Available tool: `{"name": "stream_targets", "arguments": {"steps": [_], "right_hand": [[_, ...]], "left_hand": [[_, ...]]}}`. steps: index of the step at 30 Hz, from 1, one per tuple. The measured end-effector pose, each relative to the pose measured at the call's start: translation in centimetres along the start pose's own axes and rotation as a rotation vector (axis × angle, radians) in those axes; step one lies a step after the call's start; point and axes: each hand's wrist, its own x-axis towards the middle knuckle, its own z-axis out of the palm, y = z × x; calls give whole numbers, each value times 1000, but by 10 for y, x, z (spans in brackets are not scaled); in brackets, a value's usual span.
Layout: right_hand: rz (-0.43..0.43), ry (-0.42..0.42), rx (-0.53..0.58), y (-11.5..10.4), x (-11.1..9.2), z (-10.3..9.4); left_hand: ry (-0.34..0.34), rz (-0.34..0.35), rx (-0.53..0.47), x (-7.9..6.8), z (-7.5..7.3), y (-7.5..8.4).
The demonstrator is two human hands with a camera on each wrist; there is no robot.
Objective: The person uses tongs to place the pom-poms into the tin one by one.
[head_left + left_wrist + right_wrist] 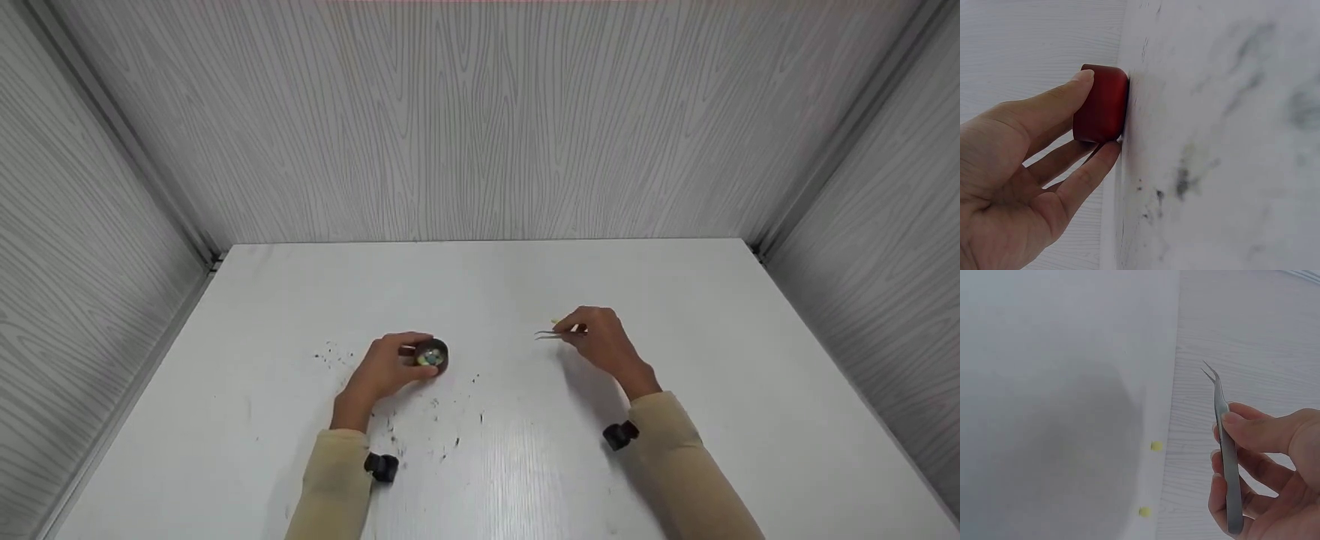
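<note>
My left hand (388,366) holds a small round cup (443,352) between thumb and fingers. Its outside is dark red (1107,104) in the left wrist view, and it stands on the white table. Several small coloured pieces (431,358) lie inside it, too small to name. Over to the right, my right hand (600,341) pinches metal tweezers (1230,472) with thin bent tips. The tips stand slightly apart above the table with nothing between them. Two small yellow pieces (1156,446) lie on the table near the right hand; one yellow bit (556,322) shows beside its fingers in the head view.
Dark marks (390,427) and specks are scattered over the white table (480,285) around and in front of the left hand. Wood-patterned grey panels (480,120) stand at the back and both sides. A small black device (382,467) sits at each wrist.
</note>
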Motion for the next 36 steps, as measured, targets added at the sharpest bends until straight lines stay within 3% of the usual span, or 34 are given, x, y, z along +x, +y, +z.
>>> {"name": "stream_targets", "arguments": {"steps": [36], "right_hand": [[122, 83, -63, 41, -15, -35]], "left_hand": [[-16, -2, -8, 2, 0, -1]]}}
